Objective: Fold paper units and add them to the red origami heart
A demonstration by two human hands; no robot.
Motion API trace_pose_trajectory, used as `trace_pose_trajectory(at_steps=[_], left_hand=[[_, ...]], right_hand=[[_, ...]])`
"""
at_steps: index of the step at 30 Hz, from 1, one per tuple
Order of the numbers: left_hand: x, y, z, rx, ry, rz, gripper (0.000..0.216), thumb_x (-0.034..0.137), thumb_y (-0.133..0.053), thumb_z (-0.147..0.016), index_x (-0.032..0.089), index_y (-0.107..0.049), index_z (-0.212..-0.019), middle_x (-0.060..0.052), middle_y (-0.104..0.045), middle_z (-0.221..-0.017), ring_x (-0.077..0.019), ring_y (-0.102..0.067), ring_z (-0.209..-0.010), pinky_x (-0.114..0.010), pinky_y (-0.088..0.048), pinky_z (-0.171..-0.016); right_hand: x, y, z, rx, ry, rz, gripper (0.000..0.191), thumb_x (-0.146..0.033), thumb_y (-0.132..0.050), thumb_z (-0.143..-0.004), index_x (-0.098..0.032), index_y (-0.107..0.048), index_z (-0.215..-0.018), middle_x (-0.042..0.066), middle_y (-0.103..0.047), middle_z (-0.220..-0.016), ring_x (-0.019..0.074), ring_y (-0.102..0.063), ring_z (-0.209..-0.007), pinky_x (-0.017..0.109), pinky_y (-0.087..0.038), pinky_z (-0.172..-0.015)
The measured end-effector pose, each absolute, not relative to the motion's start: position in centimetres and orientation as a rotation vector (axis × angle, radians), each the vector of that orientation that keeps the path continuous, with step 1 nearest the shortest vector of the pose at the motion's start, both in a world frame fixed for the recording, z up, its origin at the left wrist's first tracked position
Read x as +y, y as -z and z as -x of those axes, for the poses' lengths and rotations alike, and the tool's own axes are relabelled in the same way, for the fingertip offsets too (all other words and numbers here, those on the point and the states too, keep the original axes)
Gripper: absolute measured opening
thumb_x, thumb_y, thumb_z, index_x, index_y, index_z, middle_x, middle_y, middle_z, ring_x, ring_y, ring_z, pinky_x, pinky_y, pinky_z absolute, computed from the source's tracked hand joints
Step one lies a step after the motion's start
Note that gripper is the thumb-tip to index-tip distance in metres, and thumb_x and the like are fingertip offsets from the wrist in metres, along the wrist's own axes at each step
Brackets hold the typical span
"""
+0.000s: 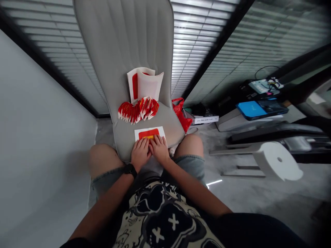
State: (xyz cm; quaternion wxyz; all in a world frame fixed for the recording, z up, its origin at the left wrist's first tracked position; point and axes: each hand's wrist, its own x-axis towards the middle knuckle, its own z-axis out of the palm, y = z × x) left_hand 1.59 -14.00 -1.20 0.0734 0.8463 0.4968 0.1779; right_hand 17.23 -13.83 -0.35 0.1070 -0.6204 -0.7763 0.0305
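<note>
A white sheet of paper (162,131) printed in red and yellow lies near the front edge of a grey chair seat (121,134). My left hand (140,151), with a black watch at the wrist, rests on its lower left part, fingers stretched out. On the lower right part lies my right hand (159,148), fingers also extended, the two hands close together. Behind the sheet, folded red and white paper pieces (131,112) stand in a fanned row. Larger white sheets with red print (150,84) lean, slightly curled, on the backrest.
A red plastic bag (182,115) hangs or lies right of the chair, beside a flat box (205,119). Farther right are a white stool (278,160) and a blue item (252,109) on a grey surface. A white wall (46,137) bounds the left.
</note>
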Motion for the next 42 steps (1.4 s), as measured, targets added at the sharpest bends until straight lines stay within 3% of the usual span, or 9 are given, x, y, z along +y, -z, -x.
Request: trace_pose_trajectory(at_steps=[6,14,24,28,32,35,39,42], left_hand=[[-14.9,0.9,-1.7,1.588,-0.575,-2.434,0.059,0.03,-0.049,-0.095,0.007,-0.046,-0.149,-0.018,-0.048,-0.154,-0.0315,-0.04,-0.146,-0.049,-0.027,-0.123],[-16.2,0.7,-1.0,1.788,-0.534,-2.32,0.066,0.035,-0.048,-0.098,0.01,-0.033,-0.157,-0.018,-0.035,-0.161,-0.0329,-0.034,-0.15,-0.057,-0.02,-0.124],[-15.7,0.6,-1.3,1.823,-0.375,-2.341,0.067,0.039,-0.05,-0.096,0.011,-0.038,-0.155,-0.018,-0.037,-0.16,-0.0334,-0.036,-0.149,-0.055,-0.023,-0.123],[-15.3,-0.6,-1.9,1.889,-0.293,-2.365,0.061,0.039,-0.049,-0.097,0.008,-0.045,-0.15,-0.02,-0.044,-0.156,-0.0361,-0.042,-0.144,-0.056,-0.031,-0.118],[-14.9,-1.2,-1.9,1.931,-0.308,-2.362,0.06,0.042,-0.05,-0.098,0.011,-0.047,-0.15,-0.019,-0.041,-0.158,-0.038,-0.043,-0.142,-0.055,-0.034,-0.117],[-15.0,-0.9,-1.0,1.809,-0.337,-2.393,0.056,0.039,-0.048,-0.1,0.019,-0.046,-0.152,-0.014,-0.04,-0.16,-0.0346,-0.04,-0.145,-0.054,-0.03,-0.12],[-15.8,0.1,0.6,1.671,-0.362,-2.424,0.052,0.035,-0.045,-0.102,0.02,-0.047,-0.151,-0.012,-0.046,-0.156,-0.0319,-0.039,-0.147,-0.057,-0.026,-0.123],[-16.2,0.7,1.3,1.589,-0.427,-2.437,0.049,0.035,-0.046,-0.102,0.017,-0.051,-0.147,-0.012,-0.049,-0.155,-0.0305,-0.039,-0.147,-0.055,-0.024,-0.124]], right_hand=[[-15.0,1.1,-21.0,-2.188,-0.113,1.956,0.046,-0.029,-0.035,-0.107,-0.014,-0.053,-0.146,0.014,-0.049,-0.154,0.0301,-0.041,-0.145,0.055,-0.023,-0.122],[-15.1,2.1,-22.5,-2.142,-0.111,1.955,0.045,-0.025,-0.039,-0.105,-0.014,-0.053,-0.147,0.011,-0.049,-0.155,0.0298,-0.038,-0.148,0.052,-0.023,-0.123],[-15.1,2.0,-22.5,-2.097,-0.238,1.907,0.046,-0.026,-0.042,-0.105,-0.015,-0.052,-0.148,0.012,-0.048,-0.155,0.0325,-0.037,-0.147,0.055,-0.023,-0.122],[-14.3,0.3,-22.9,-1.897,-0.32,1.914,0.037,-0.031,-0.043,-0.105,-0.018,-0.068,-0.129,0.013,-0.064,-0.138,0.0281,-0.053,-0.132,0.046,-0.038,-0.112],[-12.2,-1.1,-23.5,-1.573,-0.505,2.142,0.037,-0.043,-0.056,-0.098,-0.016,-0.071,-0.118,0.015,-0.074,-0.108,0.0272,-0.067,-0.101,0.036,-0.049,-0.088],[-10.3,-1.5,-24.5,-1.502,-0.713,2.246,0.044,-0.047,-0.07,-0.087,-0.014,-0.072,-0.115,0.016,-0.074,-0.099,0.026,-0.068,-0.087,0.033,-0.049,-0.076],[-9.2,-1.3,-26.2,-1.496,-1.058,2.213,0.031,-0.045,-0.078,-0.078,-0.015,-0.076,-0.083,0.01,-0.074,-0.076,0.0213,-0.067,-0.072,0.029,-0.046,-0.065],[-10.1,-1.2,-26.8,-1.376,-1.29,2.194,0.032,-0.045,-0.079,-0.077,-0.015,-0.073,-0.066,0.005,-0.067,-0.056,0.0171,-0.063,-0.058,0.026,-0.042,-0.056]])
